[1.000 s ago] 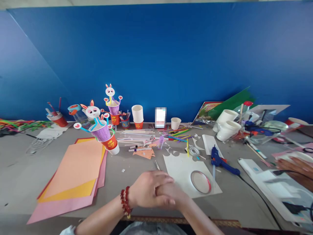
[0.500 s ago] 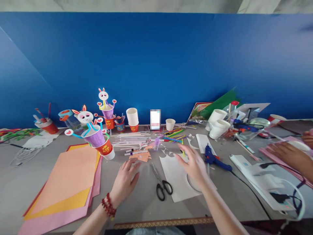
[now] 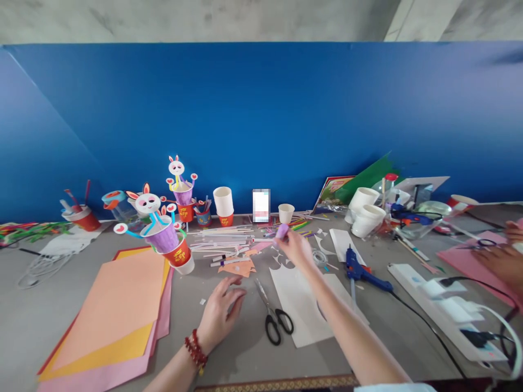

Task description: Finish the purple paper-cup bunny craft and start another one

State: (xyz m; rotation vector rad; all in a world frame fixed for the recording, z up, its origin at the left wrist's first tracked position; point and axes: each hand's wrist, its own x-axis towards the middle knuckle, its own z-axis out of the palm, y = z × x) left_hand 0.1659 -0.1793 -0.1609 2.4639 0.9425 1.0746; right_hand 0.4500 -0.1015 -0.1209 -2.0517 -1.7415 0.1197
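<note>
My right hand reaches over the craft litter, its fingers pinched on a small purple cylinder. I cannot make out what kind of thing the cylinder is. My left hand, with red beads at the wrist, hovers over the grey table, fingers loosely apart and holding nothing. Black-handled scissors lie between my arms. Under my right forearm is a white paper sheet with cut-out edges; the forearm hides most of the tape ring on it. Markers and an orange paper scrap lie beyond my left hand.
Rabbit figures on stacked cups stand at left behind coloured paper sheets. A blue glue gun and a power strip with cables lie at right. Another person's hand rests on pink paper at the far right.
My clasped hands have parted, uncovering the scissors. My right hand has reached forward and taken hold of the purple cylinder. My left hand stays near the front, fingers apart.
</note>
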